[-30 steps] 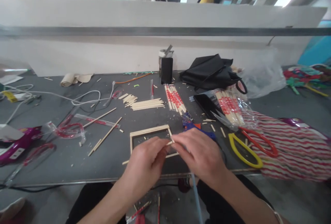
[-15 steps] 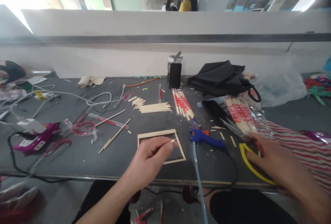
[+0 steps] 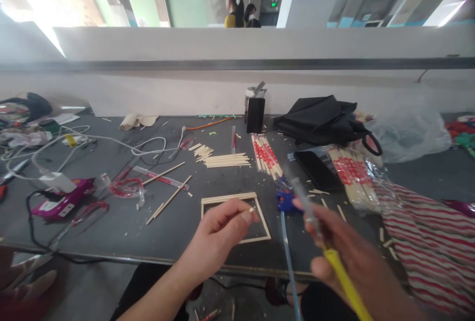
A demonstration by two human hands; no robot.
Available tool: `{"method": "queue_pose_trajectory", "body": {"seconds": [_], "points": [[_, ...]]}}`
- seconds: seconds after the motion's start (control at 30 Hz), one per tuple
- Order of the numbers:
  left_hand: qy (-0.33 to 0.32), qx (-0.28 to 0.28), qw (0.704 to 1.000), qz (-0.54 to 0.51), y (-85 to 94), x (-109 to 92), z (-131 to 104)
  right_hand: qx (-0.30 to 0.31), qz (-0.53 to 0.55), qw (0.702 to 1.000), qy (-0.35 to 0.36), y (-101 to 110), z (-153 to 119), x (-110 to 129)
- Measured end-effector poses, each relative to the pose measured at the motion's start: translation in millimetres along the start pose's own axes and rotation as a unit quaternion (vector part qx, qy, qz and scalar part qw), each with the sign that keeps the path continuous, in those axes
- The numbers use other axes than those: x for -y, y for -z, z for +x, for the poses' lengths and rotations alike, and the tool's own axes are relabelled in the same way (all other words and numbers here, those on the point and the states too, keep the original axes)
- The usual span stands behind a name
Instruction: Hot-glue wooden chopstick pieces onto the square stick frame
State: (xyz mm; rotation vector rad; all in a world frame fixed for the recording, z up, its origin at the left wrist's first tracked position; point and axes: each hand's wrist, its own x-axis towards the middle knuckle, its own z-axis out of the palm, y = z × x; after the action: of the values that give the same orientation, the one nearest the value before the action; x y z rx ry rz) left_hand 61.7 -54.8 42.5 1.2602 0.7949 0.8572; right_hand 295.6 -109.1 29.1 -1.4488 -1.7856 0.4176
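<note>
My left hand (image 3: 222, 234) is closed in a pinch on a short wooden stick (image 3: 252, 209), of which only the pale end shows. Beneath that hand a rectangular frame of wooden sticks (image 3: 263, 217) lies flat on the table, partly covered by my fingers. My right hand (image 3: 352, 256) is wrapped round scissors with yellow handles (image 3: 343, 276); motion smears the blades, which point up and away from me. Behind my right fingertips rests a blue glue gun (image 3: 285, 202) with a long translucent glue stick (image 3: 288, 252) hanging over the table's edge; its handle is hidden.
Loose cut sticks (image 3: 227, 160) and bundles with red wrapping (image 3: 266, 155) lie farther back. A phone (image 3: 255, 115) stands upright; another phone (image 3: 315, 170) lies flat beside a black bag (image 3: 319, 120). On the left are a purple glue gun (image 3: 65, 200) and white cables (image 3: 111, 138).
My right hand has lifted the scissors from the table's right side and swung them left, toward the blue glue gun. My left hand keeps its pinch over the frame. The view has shifted slightly.
</note>
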Motion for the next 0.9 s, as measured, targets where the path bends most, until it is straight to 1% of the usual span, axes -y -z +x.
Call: {"method": "queue_pose_trajectory", "body": {"seconds": [0.03, 0.07, 0.1, 0.17, 0.23, 0.3, 0.4, 0.5, 0.67, 0.9], "points": [[-0.007, 0.001, 1.000, 0.001, 1.1, 1, -1, 0.056, 0.000, 0.998, 0.027, -8, 1, 7], [-0.017, 0.001, 1.000, 0.002, 2.4, 1, -1, 0.094, -0.009, 0.995, 0.044, -14, 3, 13], [-0.027, 0.001, 1.000, 0.003, 3.9, 2, -2, 0.120, -0.015, 0.991, 0.053, -19, 5, 17], [-0.049, 0.000, 0.999, 0.000, 6.4, 2, -3, 0.144, -0.034, 0.987, 0.058, -25, 9, 21], [-0.061, 0.003, 0.998, -0.003, 7.7, 1, -4, 0.142, -0.058, 0.986, 0.065, -28, 10, 21], [-0.065, 0.012, 0.998, 0.006, 7.9, -1, -4, 0.124, -0.077, 0.986, 0.085, -29, 9, 19], [-0.068, 0.028, 0.997, 0.020, 7.3, -3, -5, 0.099, -0.090, 0.984, 0.120, -30, 7, 16], [-0.066, 0.031, 0.997, 0.021, 6.9, -3, -5, 0.089, -0.099, 0.981, 0.138, -30, 6, 15], [-0.071, 0.037, 0.996, 0.037, 6.0, -3, -4, 0.106, -0.099, 0.980, 0.134, -31, 7, 13], [-0.124, 0.029, 0.985, 0.116, 3.5, -7, -5, 0.104, -0.114, 0.978, 0.142, -32, 4, 9]]}}
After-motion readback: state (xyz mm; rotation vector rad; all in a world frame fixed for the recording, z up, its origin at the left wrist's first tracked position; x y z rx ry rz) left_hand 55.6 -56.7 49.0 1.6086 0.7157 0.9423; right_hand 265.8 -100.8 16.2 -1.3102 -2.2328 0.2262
